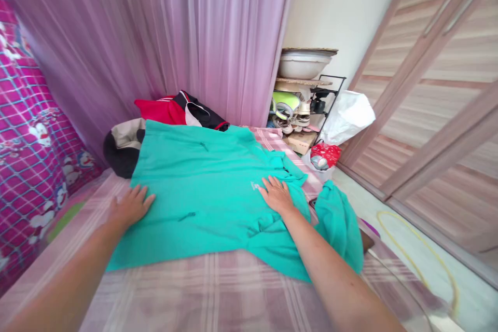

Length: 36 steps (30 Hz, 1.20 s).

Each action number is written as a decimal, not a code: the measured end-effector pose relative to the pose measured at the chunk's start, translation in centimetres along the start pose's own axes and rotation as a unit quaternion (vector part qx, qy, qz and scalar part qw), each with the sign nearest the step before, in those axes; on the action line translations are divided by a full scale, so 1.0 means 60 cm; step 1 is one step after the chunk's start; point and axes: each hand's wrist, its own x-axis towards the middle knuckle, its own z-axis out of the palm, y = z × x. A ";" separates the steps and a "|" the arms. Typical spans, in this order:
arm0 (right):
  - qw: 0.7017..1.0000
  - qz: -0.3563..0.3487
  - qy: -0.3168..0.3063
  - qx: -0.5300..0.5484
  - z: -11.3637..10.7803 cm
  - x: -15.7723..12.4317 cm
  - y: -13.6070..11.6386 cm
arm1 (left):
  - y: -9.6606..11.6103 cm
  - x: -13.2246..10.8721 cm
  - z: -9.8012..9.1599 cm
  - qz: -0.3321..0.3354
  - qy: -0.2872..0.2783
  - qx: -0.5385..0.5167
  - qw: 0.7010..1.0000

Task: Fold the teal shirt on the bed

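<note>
A teal jacket point(202, 181) lies spread sideways over a plaid bed sheet point(187, 295), with two small zip pockets and a small pale logo showing. At its hem end, my left hand point(130, 206) rests flat with the fingers stretched out. My right hand point(277, 195) lies open on the chest part, beside the logo and close to the collar. A bunched piece of teal cloth point(338, 218) sits past my right forearm; whether it belongs to the jacket I cannot tell. Neither hand grips the fabric.
Behind the jacket are a red and black garment point(175, 109) and a black and beige item point(123, 153). A purple curtain point(194, 36) hangs at the back. A shoe rack point(330, 98) and a wooden wardrobe point(431, 93) stand right. A cable point(400, 282) crosses the bed's right edge.
</note>
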 end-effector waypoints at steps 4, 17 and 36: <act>0.999 -0.007 0.023 -0.021 0.014 0.000 0.005 | 0.049 -0.069 0.003 0.064 0.028 -0.002 0.998; 0.999 -0.005 0.029 0.025 0.045 -0.017 0.030 | 0.059 -0.170 0.006 0.039 0.058 -0.013 0.997; 0.992 -0.048 0.109 0.045 0.060 -0.056 0.048 | 0.030 -0.176 0.009 0.052 0.140 -0.151 0.977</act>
